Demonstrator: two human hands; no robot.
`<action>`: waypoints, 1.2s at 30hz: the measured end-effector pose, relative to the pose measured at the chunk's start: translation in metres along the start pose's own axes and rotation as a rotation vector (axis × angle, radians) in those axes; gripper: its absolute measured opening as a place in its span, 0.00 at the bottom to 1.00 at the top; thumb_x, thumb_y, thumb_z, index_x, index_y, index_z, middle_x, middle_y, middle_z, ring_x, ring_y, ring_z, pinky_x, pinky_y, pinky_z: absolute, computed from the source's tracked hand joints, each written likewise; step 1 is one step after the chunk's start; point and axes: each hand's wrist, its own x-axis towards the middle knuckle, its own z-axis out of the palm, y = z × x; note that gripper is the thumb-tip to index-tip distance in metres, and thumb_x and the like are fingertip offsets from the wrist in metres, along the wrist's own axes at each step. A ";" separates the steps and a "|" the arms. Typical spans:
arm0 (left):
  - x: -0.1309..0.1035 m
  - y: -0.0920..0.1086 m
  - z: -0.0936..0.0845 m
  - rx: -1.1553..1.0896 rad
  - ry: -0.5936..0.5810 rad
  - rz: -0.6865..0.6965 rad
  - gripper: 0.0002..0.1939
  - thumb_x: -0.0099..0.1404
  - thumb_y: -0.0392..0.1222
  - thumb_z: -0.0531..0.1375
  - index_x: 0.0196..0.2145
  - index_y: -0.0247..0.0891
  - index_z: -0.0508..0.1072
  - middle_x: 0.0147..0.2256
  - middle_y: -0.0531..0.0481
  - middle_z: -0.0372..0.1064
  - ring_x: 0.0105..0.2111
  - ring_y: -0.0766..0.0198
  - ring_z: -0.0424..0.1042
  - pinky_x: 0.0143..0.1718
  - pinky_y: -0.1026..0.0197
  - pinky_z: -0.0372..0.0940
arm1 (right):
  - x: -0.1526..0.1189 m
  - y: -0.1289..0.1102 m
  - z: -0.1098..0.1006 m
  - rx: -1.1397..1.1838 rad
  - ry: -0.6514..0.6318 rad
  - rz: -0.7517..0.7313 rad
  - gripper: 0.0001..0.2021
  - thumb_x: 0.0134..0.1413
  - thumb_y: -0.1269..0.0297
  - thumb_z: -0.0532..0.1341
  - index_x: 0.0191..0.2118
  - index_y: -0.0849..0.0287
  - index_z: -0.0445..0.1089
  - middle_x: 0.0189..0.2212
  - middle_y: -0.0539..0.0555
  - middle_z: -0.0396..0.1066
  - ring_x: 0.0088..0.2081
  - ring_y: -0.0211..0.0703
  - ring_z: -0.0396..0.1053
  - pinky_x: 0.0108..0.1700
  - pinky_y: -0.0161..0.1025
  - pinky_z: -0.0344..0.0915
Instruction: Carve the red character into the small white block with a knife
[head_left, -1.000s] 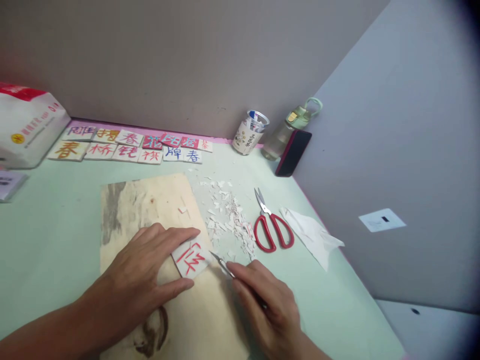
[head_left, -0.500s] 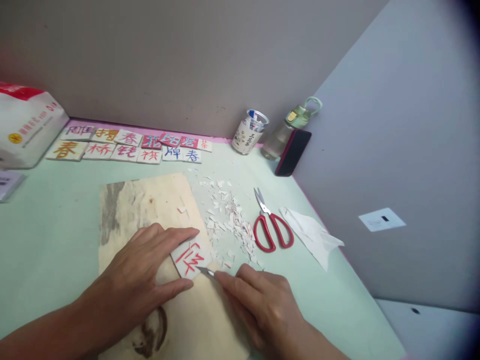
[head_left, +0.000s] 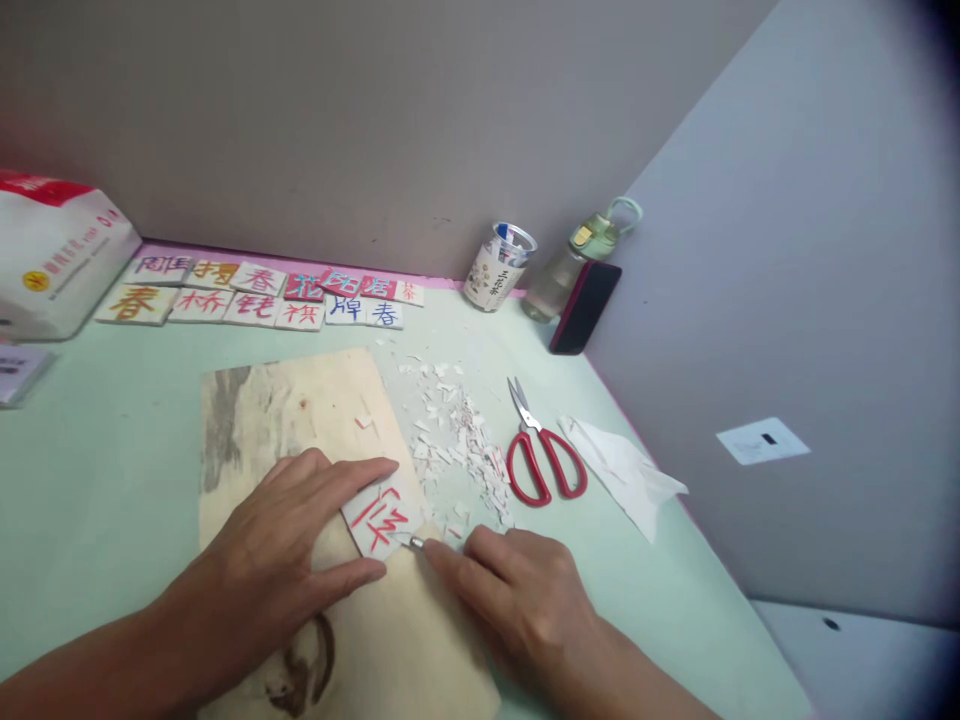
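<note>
A small white tile (head_left: 366,524) with red character strokes lies on a wooden board (head_left: 337,390). My left hand (head_left: 289,550) grips the tile's left side between thumb and fingers, pressing it against the board. In my right hand (head_left: 517,590) is a craft knife (head_left: 415,542), its handle mostly hidden under the fingers. The blade tip touches the tile's lower right part, near the red strokes. A small chip (head_left: 364,423) with a red edge rests on the board above my left hand.
White shavings (head_left: 472,440) are scattered right of the board. Red-handled scissors (head_left: 530,465) and a crumpled tissue (head_left: 626,475) lie beyond them. Two rows of lettered tiles (head_left: 199,305), a tin (head_left: 495,270), a bottle (head_left: 551,285), a phone (head_left: 586,308) and a bag (head_left: 64,255) stand toward the back.
My right hand has shifted slightly left and the knife blade's angle has turned a little. My left hand and the tile stay in place.
</note>
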 end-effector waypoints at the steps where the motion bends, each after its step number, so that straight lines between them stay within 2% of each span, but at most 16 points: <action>1: 0.000 -0.001 0.000 -0.002 0.000 0.000 0.32 0.69 0.52 0.64 0.66 0.57 0.57 0.49 0.57 0.71 0.48 0.55 0.66 0.54 0.54 0.58 | 0.000 0.000 0.000 -0.002 0.003 -0.002 0.14 0.75 0.71 0.47 0.54 0.63 0.69 0.27 0.49 0.66 0.23 0.39 0.54 0.25 0.40 0.49; 8: -0.001 -0.002 -0.002 0.011 -0.024 0.009 0.31 0.71 0.54 0.62 0.67 0.58 0.57 0.49 0.57 0.72 0.47 0.55 0.68 0.53 0.54 0.59 | 0.001 0.001 0.004 -0.027 -0.011 -0.015 0.14 0.75 0.72 0.48 0.54 0.64 0.69 0.27 0.49 0.65 0.23 0.39 0.55 0.25 0.41 0.47; 14: 0.000 0.000 0.000 0.015 0.028 0.003 0.31 0.70 0.54 0.62 0.66 0.56 0.58 0.50 0.54 0.73 0.47 0.52 0.68 0.54 0.51 0.60 | -0.002 -0.003 0.012 -0.047 0.098 -0.009 0.15 0.75 0.72 0.47 0.54 0.65 0.70 0.26 0.49 0.66 0.22 0.39 0.54 0.24 0.40 0.49; 19: 0.001 0.000 -0.001 0.025 0.000 -0.020 0.31 0.70 0.54 0.62 0.67 0.56 0.59 0.49 0.53 0.73 0.46 0.51 0.69 0.53 0.49 0.61 | -0.003 -0.003 0.015 -0.060 0.115 -0.034 0.15 0.74 0.73 0.48 0.54 0.67 0.70 0.26 0.50 0.66 0.23 0.40 0.54 0.24 0.40 0.51; 24: 0.002 -0.004 -0.002 0.022 -0.024 0.000 0.31 0.68 0.56 0.63 0.66 0.56 0.61 0.47 0.53 0.75 0.44 0.53 0.71 0.50 0.52 0.65 | 0.002 0.001 0.004 -0.139 0.071 -0.169 0.14 0.71 0.76 0.51 0.53 0.73 0.71 0.25 0.51 0.66 0.23 0.40 0.56 0.24 0.40 0.52; 28: 0.001 -0.003 -0.001 0.011 -0.015 -0.005 0.32 0.68 0.56 0.63 0.66 0.56 0.60 0.48 0.54 0.74 0.46 0.52 0.71 0.52 0.50 0.63 | 0.009 0.003 -0.007 -0.206 0.047 -0.255 0.13 0.70 0.76 0.53 0.53 0.74 0.71 0.28 0.53 0.69 0.25 0.40 0.60 0.24 0.40 0.53; 33: -0.001 0.002 0.001 -0.032 -0.005 -0.058 0.31 0.68 0.54 0.63 0.65 0.56 0.61 0.46 0.53 0.72 0.45 0.52 0.69 0.53 0.48 0.62 | 0.015 0.009 -0.013 -0.109 -0.076 -0.189 0.13 0.73 0.74 0.50 0.53 0.68 0.70 0.27 0.50 0.66 0.24 0.40 0.57 0.24 0.41 0.52; 36: 0.000 -0.001 0.000 -0.018 -0.009 -0.056 0.31 0.68 0.55 0.63 0.66 0.57 0.60 0.47 0.54 0.72 0.46 0.52 0.69 0.52 0.50 0.62 | 0.010 0.009 -0.011 -0.049 -0.101 -0.114 0.13 0.75 0.72 0.49 0.55 0.65 0.68 0.28 0.49 0.66 0.24 0.40 0.56 0.24 0.41 0.50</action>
